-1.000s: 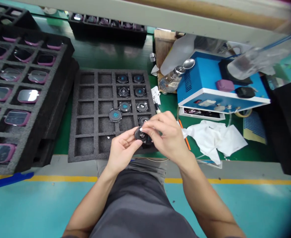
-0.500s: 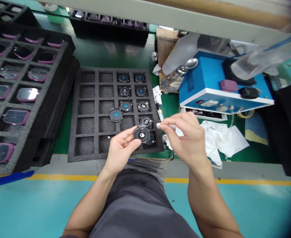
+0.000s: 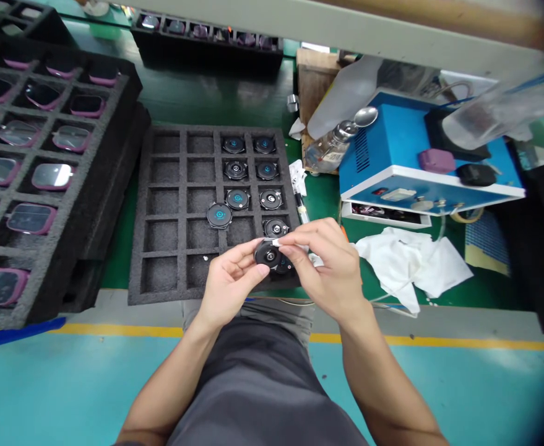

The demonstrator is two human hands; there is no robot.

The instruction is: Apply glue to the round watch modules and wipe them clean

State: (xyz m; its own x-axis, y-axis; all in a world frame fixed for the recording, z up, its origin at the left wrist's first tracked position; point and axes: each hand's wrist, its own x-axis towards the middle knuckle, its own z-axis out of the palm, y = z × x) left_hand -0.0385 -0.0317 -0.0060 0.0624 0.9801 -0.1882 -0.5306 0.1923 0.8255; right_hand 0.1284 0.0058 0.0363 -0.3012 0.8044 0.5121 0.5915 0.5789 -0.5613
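Observation:
My left hand grips a round black disc part by its edge, just above the near edge of a black foam tray. My right hand pinches a small white piece and presses it against the top of the disc. The tray's right columns hold several similar round parts. One disc with a blue centre lies across a divider in the middle of the tray.
A larger foam tray with pink-rimmed glass pieces sits at the left. A blue box machine stands at the right, a white cloth in front of it. Bottles and a wooden block lie behind. My grey-trousered lap is below.
Half a second ago my right hand was drawn away to the right with the white piece; it has come back to the disc. My left hand has stayed put.

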